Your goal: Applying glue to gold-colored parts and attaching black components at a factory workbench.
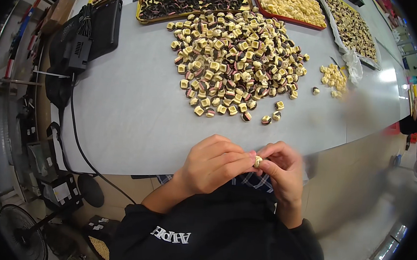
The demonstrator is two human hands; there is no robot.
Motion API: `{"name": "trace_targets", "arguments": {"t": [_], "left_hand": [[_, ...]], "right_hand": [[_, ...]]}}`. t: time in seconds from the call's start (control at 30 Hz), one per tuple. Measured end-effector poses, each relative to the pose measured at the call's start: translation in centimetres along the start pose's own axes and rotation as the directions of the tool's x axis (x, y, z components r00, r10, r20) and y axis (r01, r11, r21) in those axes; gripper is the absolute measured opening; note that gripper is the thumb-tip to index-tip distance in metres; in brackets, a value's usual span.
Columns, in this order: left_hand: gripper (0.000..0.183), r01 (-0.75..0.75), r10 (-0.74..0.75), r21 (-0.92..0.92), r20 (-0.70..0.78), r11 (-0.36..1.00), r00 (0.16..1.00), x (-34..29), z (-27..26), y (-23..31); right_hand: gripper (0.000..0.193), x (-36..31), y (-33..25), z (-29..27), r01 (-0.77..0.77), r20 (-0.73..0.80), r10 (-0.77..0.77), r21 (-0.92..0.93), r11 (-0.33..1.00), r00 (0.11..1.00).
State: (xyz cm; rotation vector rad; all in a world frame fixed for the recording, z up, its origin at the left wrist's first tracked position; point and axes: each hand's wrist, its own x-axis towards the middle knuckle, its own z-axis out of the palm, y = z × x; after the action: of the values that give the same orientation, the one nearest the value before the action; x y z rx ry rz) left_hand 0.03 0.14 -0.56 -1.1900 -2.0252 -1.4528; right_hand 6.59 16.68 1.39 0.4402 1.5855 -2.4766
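My left hand (217, 162) and my right hand (283, 173) meet just over the table's front edge. Between their fingertips they pinch a small cream-coloured moulded piece (258, 161), partly covered by the fingers. Both hands have closed fingers on it. Beyond them on the table lies a big heap of small cream and black pieces (237, 59), some with pink showing and many with a square hollow. A few such pieces (266, 120) lie loose at the heap's near edge.
Along the far side stand trays: a yellow tray (146, 19) of black parts, a red tray (293, 21) of cream parts, and a lined tray (375, 63) of mixed pieces. Loose cream parts (334, 77) lie right, beside crumpled plastic (353, 65). A black device with cable (78, 53) sits left.
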Motion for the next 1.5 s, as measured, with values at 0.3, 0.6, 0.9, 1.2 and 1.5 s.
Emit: {"name": "trace_targets", "arguments": {"t": [0.3, 0.6, 0.9, 1.2, 1.5], "left_hand": [[0.024, -0.138, 0.135, 0.103, 0.034, 0.985, 0.990, 0.1, -1.0, 0.2], [0.023, -0.133, 0.131, 0.102, 0.021, 0.986, 0.991, 0.2, -0.8, 0.3], [0.035, -0.099, 0.108, 0.154, -0.048, 0.983, 0.993, 0.3, -0.5, 0.4], [0.032, -0.041, 0.041, 0.140, -0.002, 0.989, 0.999, 0.3, -0.5, 0.5], [0.033, -0.041, 0.042, 0.151, -0.001, 0.988, 0.999, 0.4, -0.5, 0.5]], "right_hand": [[0.026, -0.2, -1.5, 0.6, -0.146, 0.114, 0.132, 0.118, 0.982, 0.985], [0.021, -0.1, -1.3, 0.3, 0.007, 0.274, 0.000, -0.025, 1.000, 0.962], [0.023, 0.4, -0.2, -0.6, 0.333, 0.259, -0.304, -0.076, 0.940, 0.917], [0.021, 0.3, 0.0, -0.1, 0.362, 0.178, -0.374, 0.098, 0.927, 0.910], [0.024, 1.0, 0.4, -0.9, 0.488, 0.308, -0.440, -0.098, 0.867, 0.843]]}}
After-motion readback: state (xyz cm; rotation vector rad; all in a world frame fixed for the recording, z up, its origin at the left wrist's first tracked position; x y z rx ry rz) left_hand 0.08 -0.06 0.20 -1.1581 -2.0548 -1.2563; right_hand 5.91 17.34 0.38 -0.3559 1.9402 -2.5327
